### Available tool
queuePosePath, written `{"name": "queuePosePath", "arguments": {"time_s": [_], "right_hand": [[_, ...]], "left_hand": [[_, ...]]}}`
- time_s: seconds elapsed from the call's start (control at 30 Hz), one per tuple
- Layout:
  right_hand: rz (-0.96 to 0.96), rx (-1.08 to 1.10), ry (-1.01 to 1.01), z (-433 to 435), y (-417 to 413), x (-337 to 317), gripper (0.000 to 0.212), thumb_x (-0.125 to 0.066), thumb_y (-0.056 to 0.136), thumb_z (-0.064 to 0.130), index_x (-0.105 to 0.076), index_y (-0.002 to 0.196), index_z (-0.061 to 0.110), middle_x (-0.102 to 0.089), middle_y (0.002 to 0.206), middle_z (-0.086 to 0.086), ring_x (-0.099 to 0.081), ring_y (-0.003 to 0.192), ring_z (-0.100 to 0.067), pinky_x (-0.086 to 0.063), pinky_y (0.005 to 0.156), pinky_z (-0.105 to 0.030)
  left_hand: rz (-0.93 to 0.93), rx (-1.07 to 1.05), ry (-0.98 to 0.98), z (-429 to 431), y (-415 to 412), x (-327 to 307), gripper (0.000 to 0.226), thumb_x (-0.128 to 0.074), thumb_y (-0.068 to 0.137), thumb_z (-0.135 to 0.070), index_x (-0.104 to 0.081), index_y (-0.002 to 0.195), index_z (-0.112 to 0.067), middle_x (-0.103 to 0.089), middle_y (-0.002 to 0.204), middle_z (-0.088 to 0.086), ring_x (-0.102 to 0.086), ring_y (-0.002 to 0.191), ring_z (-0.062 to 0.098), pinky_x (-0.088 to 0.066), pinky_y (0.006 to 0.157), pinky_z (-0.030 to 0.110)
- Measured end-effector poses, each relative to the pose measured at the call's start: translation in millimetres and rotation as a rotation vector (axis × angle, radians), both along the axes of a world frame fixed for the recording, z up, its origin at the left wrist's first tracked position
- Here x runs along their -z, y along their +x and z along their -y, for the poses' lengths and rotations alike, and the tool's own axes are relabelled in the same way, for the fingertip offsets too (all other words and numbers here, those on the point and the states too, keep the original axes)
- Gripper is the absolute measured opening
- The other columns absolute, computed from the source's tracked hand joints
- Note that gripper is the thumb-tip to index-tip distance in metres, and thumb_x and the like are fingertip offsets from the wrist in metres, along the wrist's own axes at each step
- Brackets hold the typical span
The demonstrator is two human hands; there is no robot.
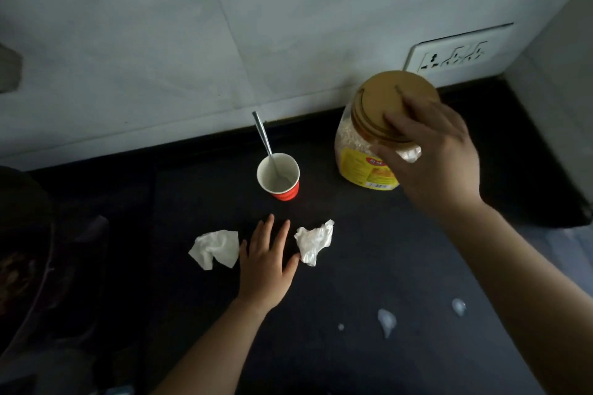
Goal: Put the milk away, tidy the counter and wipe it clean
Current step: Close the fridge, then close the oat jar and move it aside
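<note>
My right hand point(430, 154) grips the tan lid of a clear plastic jar point(356, 151) with a yellow label and pale flakes inside, standing near the wall at the back right. Flat on the black counter point(369, 266) lies my left hand point(266, 260), fingers straight, between two crumpled white tissues point(215, 247) point(314, 240); its thumb touches the right one. A red paper cup point(278, 176) with a metal spoon point(263, 139) in it stands behind that hand. White spilled drops point(386, 321) dot the counter at the lower right. No milk container is in view.
A white tiled wall runs behind the counter, with a socket panel point(455, 51) at the right. A pale vertical surface point(558, 80) closes the right side. A dark round pan or stove part point(22, 250) sits at the left edge.
</note>
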State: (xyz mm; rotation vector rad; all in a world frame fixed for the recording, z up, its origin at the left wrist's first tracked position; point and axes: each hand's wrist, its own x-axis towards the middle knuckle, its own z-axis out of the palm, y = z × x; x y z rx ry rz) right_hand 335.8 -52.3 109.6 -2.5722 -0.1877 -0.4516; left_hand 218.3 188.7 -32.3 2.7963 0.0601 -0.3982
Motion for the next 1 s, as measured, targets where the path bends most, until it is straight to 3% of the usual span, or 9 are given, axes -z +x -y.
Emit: {"name": "queuePosePath", "arguments": {"time_s": [0.1,0.23,0.43,0.57,0.7,0.87,1.0], "right_hand": [[-0.015,-0.028,0.042,13.1,3.3,-2.7,0.049,-0.069,0.072,0.041,-0.064,0.115,0.019,-0.057,0.129,-0.004,-0.046,0.122,-0.032,-0.036,0.095,-0.044],[-0.1,-0.072,0.06,26.3,16.6,-5.8,0.057,-0.076,0.067,0.044,-0.064,0.117,0.02,-0.054,0.132,-0.005,-0.044,0.125,-0.026,-0.033,0.101,-0.033],[-0.134,-0.086,0.128,31.9,21.3,-16.9,0.045,-0.076,0.067,0.043,-0.07,0.106,0.022,-0.059,0.127,-0.001,-0.046,0.121,-0.023,-0.039,0.1,-0.035],[-0.064,-0.123,0.128,28.4,24.9,-22.8,0.029,-0.074,0.073,0.036,-0.074,0.095,0.017,-0.068,0.111,-0.003,-0.054,0.109,-0.022,-0.041,0.09,-0.029],[0.092,-0.172,0.084,16.8,25.9,-19.5,0.018,-0.069,0.079,0.024,-0.071,0.083,0.006,-0.068,0.086,-0.009,-0.059,0.084,-0.026,-0.046,0.072,-0.032],[0.056,-0.215,0.082,4.3,20.7,-12.1,0.023,-0.057,0.086,0.028,-0.063,0.084,0.006,-0.062,0.081,-0.008,-0.048,0.081,-0.017,-0.037,0.066,-0.027],[0.012,-0.222,0.069,7.1,22.3,-14.8,0.017,-0.058,0.087,0.025,-0.061,0.083,0.009,-0.058,0.08,-0.004,-0.042,0.076,-0.011,-0.03,0.061,-0.014]], "left_hand": [[0.009,0.01,0.015,-0.4,-0.4,1.5,0.065,-0.043,0.081,-0.048,-0.035,0.142,-0.025,-0.026,0.154,0.01,-0.027,0.14,0.031,-0.029,0.104,0.058],[0.001,0.015,0.034,-1.8,0.6,-0.4,0.064,-0.048,0.081,-0.045,-0.039,0.14,-0.023,-0.032,0.151,0.012,-0.032,0.138,0.033,-0.033,0.1,0.06],[0.003,0.025,0.008,-2.5,0.7,0.8,0.065,-0.059,0.081,-0.038,-0.038,0.141,-0.023,-0.03,0.152,0.012,-0.03,0.139,0.032,-0.031,0.103,0.058],[0.018,0.015,-0.043,-6.4,4.2,-3.5,0.061,-0.053,0.083,-0.04,-0.038,0.14,-0.022,-0.029,0.152,0.01,-0.028,0.14,0.029,-0.031,0.105,0.056],[0.0,-0.072,-0.258,-9.6,15.2,-21.2,0.065,-0.052,0.091,-0.036,-0.023,0.146,-0.02,-0.022,0.155,0.005,-0.017,0.143,0.017,-0.021,0.113,0.033],[0.137,-0.263,-0.412,-13.8,43.3,-53.7,0.075,-0.065,0.083,-0.033,-0.025,0.144,-0.014,-0.03,0.15,0.009,-0.029,0.138,0.02,-0.023,0.105,0.023],[0.179,-0.223,-0.426,-19.0,76.5,-71.0,0.091,-0.071,0.075,-0.042,-0.021,0.145,-0.015,-0.028,0.151,0.006,-0.028,0.138,0.018,-0.026,0.103,0.024]]}}
